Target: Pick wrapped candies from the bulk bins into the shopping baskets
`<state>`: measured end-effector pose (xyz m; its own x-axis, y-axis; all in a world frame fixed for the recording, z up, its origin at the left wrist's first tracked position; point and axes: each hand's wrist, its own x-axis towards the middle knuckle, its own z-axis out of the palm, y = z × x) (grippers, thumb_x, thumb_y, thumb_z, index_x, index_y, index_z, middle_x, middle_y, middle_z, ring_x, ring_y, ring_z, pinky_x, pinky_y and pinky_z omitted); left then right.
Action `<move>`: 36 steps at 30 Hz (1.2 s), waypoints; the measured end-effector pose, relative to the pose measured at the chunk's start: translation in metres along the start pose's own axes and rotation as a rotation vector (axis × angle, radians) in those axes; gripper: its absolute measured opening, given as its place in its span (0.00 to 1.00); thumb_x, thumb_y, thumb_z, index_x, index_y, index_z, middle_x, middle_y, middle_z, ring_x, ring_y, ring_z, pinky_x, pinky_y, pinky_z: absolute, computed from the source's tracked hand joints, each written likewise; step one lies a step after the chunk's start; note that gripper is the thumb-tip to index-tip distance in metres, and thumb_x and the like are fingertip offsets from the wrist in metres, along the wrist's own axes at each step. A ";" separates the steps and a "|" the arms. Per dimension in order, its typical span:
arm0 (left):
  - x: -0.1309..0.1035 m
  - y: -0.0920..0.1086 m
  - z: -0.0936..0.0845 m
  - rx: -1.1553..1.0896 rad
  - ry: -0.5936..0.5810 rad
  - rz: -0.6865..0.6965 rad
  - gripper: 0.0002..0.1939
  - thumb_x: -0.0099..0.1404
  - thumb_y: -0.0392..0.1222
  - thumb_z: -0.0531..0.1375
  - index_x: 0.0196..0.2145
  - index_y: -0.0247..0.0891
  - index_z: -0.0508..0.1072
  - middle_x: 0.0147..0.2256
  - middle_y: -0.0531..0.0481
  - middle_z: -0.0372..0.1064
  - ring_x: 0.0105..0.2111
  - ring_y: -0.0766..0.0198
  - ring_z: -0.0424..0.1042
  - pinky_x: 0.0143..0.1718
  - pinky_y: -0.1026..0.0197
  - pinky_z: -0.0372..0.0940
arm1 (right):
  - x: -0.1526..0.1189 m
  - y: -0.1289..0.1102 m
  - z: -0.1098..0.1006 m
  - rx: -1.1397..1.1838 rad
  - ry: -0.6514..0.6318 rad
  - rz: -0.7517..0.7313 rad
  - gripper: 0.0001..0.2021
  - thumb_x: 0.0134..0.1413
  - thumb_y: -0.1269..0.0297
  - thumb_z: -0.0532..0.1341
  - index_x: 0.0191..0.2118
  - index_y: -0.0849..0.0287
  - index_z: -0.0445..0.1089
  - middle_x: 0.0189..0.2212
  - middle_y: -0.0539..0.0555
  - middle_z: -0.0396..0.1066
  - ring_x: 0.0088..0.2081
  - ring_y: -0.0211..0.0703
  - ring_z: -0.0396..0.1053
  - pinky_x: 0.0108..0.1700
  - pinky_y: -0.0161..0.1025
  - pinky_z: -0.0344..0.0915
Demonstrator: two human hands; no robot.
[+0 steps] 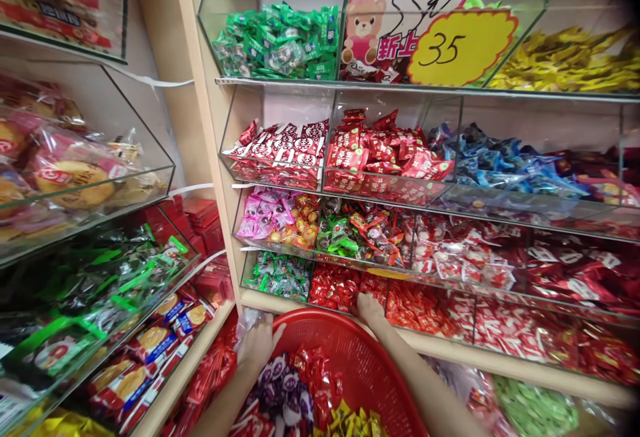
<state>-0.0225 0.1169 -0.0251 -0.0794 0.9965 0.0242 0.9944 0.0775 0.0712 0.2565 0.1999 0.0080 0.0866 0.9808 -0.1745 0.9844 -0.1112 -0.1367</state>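
Observation:
A large red plastic basket (373,364) sits low in front of me, holding purple, red and yellow wrapped candies. My left hand (257,342) lies over its far left rim, closed on it with the thumb on the inner side. Beside those fingers is a crumpled piece of clear plastic (247,319). Beyond the far rim, my right hand (370,309) reaches to the front of the lowest shelf. It is at the red-wrapped candies (334,287), and its fingertips are hidden. Whether it holds a candy I cannot make out.
Glass-fronted shelves rise ahead, with green candies (280,44), red packets (380,147) and blue packets (505,157). A yellow price sign (463,47) hangs on top. Wrapped pastries (70,180) fill the left shelves. The wooden shelf edge (470,354) runs behind my right forearm.

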 end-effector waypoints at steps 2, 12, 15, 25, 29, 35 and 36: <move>0.001 -0.001 0.002 0.005 0.018 0.017 0.27 0.64 0.54 0.36 0.42 0.33 0.64 0.32 0.38 0.70 0.34 0.53 0.72 0.31 0.56 0.63 | -0.003 0.003 -0.001 0.010 0.037 -0.036 0.13 0.53 0.66 0.53 0.43 0.62 0.68 0.41 0.64 0.68 0.42 0.49 0.69 0.39 0.39 0.62; -0.001 0.002 -0.003 -0.012 -0.013 -0.012 0.27 0.64 0.53 0.36 0.43 0.33 0.64 0.35 0.39 0.70 0.34 0.54 0.71 0.34 0.57 0.63 | -0.008 0.014 -0.021 0.096 0.184 -0.142 0.10 0.55 0.68 0.51 0.41 0.60 0.66 0.37 0.61 0.70 0.38 0.45 0.70 0.35 0.34 0.58; -0.001 0.002 -0.006 -0.014 -0.028 -0.017 0.27 0.64 0.53 0.36 0.43 0.33 0.64 0.35 0.38 0.70 0.34 0.54 0.71 0.34 0.56 0.62 | -0.006 0.020 -0.024 0.139 0.224 -0.155 0.11 0.56 0.66 0.50 0.40 0.61 0.66 0.36 0.61 0.71 0.39 0.44 0.69 0.35 0.33 0.57; 0.001 0.000 0.000 -0.014 -0.003 0.013 0.27 0.63 0.55 0.36 0.43 0.33 0.64 0.35 0.39 0.70 0.34 0.53 0.72 0.33 0.56 0.63 | -0.023 0.007 -0.024 1.002 0.170 -0.151 0.19 0.50 0.49 0.52 0.34 0.62 0.65 0.15 0.48 0.65 0.16 0.36 0.60 0.20 0.33 0.54; 0.001 0.000 0.001 -0.015 -0.003 -0.011 0.29 0.62 0.58 0.36 0.44 0.33 0.63 0.35 0.38 0.70 0.34 0.54 0.72 0.32 0.57 0.63 | -0.056 -0.014 -0.010 1.234 -0.170 -0.221 0.21 0.43 0.45 0.57 0.34 0.60 0.63 0.12 0.42 0.58 0.13 0.30 0.53 0.16 0.29 0.49; 0.000 0.001 0.000 -0.014 0.007 -0.002 0.28 0.63 0.57 0.37 0.45 0.34 0.63 0.34 0.38 0.70 0.34 0.54 0.72 0.31 0.57 0.62 | -0.084 -0.034 0.046 1.216 -0.410 -0.184 0.19 0.39 0.48 0.62 0.29 0.60 0.64 0.14 0.42 0.58 0.14 0.29 0.55 0.15 0.28 0.49; 0.000 0.001 0.000 -0.012 0.007 -0.003 0.28 0.63 0.56 0.37 0.45 0.33 0.63 0.34 0.38 0.70 0.34 0.54 0.72 0.31 0.57 0.62 | -0.085 -0.036 0.055 1.219 -0.421 -0.156 0.18 0.40 0.49 0.62 0.29 0.60 0.64 0.13 0.42 0.58 0.13 0.29 0.55 0.14 0.28 0.49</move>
<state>-0.0214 0.1169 -0.0248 -0.0833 0.9961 0.0307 0.9933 0.0805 0.0828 0.2051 0.1118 -0.0261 -0.2890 0.8959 -0.3373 0.1877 -0.2925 -0.9377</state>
